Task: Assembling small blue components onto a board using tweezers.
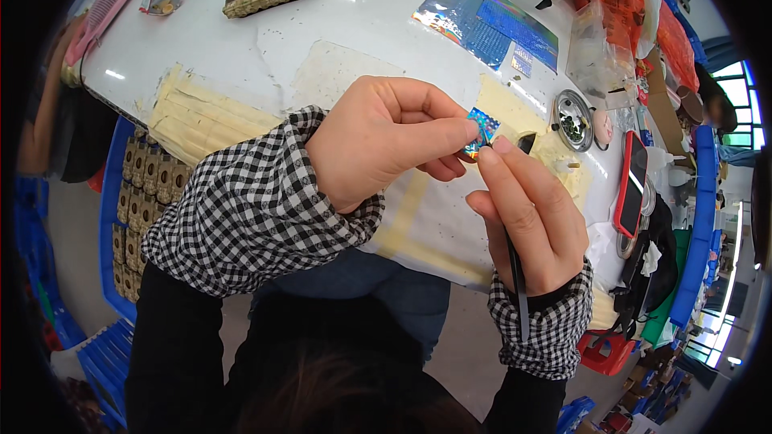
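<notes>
The left hand (386, 133) pinches a shiny sheet (485, 122) with closed fingers; the right hand (537, 221) has fingers closed around tweezers (518, 285), tip at the sheet.

Your worktop (217, 52) is bright with glare streaks; windows (730, 72) glow at your right; edges bend into blackness.

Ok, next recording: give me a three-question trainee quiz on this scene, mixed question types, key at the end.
1. What does the right hand hold while the left hand pinches a small shiny blue piece?
2. True or false: the red-cased phone lies to the right of both hands.
3. Fill in the colour: camouflage-patterned models sit in the ____ crate.

Key: 1. A slim black tool. 2. True. 3. Blue.
</notes>
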Action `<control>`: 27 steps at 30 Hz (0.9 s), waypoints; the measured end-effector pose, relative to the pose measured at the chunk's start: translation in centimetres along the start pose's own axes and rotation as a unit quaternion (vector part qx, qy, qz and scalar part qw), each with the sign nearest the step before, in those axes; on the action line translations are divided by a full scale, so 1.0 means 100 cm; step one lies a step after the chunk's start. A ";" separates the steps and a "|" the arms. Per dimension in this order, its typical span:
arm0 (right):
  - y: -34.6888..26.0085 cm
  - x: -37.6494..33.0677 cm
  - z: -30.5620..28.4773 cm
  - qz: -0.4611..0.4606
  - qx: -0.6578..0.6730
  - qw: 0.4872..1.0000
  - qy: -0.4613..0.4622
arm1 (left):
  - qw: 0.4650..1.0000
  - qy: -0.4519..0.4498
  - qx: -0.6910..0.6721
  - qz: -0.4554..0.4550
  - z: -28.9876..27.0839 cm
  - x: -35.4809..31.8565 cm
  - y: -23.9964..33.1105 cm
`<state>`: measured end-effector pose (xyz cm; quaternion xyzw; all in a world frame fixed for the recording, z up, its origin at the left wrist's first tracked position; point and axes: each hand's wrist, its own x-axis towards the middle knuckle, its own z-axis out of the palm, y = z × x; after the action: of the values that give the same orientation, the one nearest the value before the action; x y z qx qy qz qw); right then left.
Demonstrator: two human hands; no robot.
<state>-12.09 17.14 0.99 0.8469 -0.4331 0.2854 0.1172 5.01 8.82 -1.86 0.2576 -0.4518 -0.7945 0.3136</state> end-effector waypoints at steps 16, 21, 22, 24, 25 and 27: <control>0.010 -0.008 0.006 -0.007 0.089 0.991 -0.099 | 0.996 0.082 0.003 0.045 -0.007 0.003 -0.002; 0.010 -0.010 0.014 -0.010 0.087 0.991 -0.106 | 0.996 0.078 0.001 0.045 -0.009 0.003 -0.003; 0.010 -0.010 0.016 -0.010 0.087 0.990 -0.107 | 0.996 0.077 0.000 0.046 -0.009 0.002 -0.003; 0.010 -0.010 0.017 -0.009 0.097 0.988 -0.117 | 0.996 0.081 0.001 0.046 -0.008 0.002 -0.002; 0.009 -0.010 0.018 -0.008 0.101 0.987 -0.122 | 0.996 0.083 0.002 0.045 -0.008 0.002 -0.002; 0.008 -0.009 0.018 -0.010 0.100 0.987 -0.128 | 0.996 0.080 0.005 0.048 -0.008 0.003 -0.003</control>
<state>-12.44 16.42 -1.02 0.8884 -0.4051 0.2150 -0.0214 5.29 8.27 -2.54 0.2998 -0.4414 -0.7532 0.3848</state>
